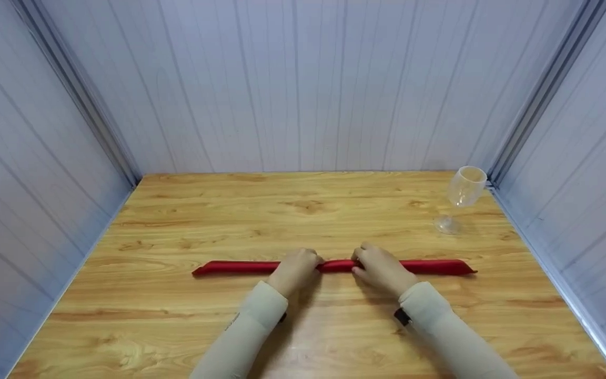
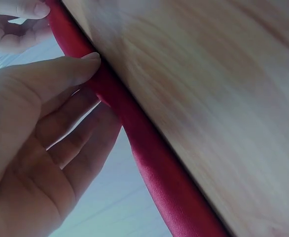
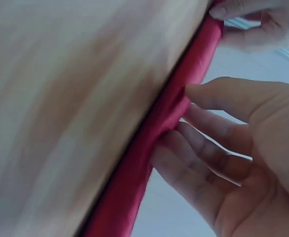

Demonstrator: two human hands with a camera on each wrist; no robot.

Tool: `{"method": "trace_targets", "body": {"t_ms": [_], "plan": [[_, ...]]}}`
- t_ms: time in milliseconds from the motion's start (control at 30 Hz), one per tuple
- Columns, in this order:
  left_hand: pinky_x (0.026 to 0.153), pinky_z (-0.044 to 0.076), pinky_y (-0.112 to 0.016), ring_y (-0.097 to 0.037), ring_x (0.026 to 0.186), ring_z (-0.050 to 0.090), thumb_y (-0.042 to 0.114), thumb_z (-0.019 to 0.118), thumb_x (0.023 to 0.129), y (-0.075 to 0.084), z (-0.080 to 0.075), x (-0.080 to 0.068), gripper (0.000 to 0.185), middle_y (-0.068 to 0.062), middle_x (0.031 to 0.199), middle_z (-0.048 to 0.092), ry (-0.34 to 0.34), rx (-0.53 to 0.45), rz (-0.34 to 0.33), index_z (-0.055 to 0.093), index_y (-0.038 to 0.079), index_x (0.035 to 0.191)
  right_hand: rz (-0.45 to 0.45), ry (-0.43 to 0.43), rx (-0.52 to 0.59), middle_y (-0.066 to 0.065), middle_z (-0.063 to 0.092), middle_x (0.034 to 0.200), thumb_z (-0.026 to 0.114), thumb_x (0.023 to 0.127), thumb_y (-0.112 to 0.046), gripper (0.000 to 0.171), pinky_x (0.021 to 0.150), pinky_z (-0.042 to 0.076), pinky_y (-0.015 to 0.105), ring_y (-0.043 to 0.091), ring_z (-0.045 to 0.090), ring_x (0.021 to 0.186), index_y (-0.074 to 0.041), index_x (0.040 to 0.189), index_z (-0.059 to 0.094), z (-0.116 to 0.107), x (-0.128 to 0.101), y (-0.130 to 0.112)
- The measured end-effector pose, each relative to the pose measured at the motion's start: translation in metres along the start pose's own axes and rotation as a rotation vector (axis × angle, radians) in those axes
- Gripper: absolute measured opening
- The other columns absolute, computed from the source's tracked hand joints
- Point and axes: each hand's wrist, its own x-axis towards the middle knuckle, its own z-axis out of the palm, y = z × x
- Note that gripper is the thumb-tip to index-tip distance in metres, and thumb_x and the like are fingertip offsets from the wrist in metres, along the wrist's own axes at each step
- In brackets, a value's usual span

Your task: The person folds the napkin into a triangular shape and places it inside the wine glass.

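A red cloth rolled into a long thin roll (image 1: 234, 267) lies left to right across the wooden table (image 1: 303, 210). My left hand (image 1: 303, 262) and right hand (image 1: 374, 265) grip it near its middle, a short gap apart. In the left wrist view the left hand (image 2: 100, 86) pinches the roll (image 2: 154, 163) between thumb and curled fingers. The right wrist view shows the right hand (image 3: 176, 116) pinching the roll (image 3: 129, 187) the same way. Both ends of the roll lie free on the table.
A clear stemmed wine glass (image 1: 463, 192) stands at the table's far right corner. Pale panelled walls close in the table at the back and on both sides.
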Motion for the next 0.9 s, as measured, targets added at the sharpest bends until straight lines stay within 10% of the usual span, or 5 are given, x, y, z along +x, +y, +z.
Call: {"method": "trace_targets", "body": {"t_ms": [900], "plan": [[0.061, 0.053, -0.044, -0.025, 0.075, 0.065, 0.027, 0.076, 0.087, 0.009, 0.004, 0.014, 0.017, -0.002, 0.08, 0.063, -0.004, 0.05, -0.139, 0.069, 0.013, 0.078, -0.026, 0.09, -0.23, 0.006, 0.054, 0.076, 0.076, 0.081, -0.016, 0.017, 0.056, 0.051, 0.045, 0.029, 0.059, 0.068, -0.007, 0.076, 0.062, 0.017, 0.014, -0.013]]}}
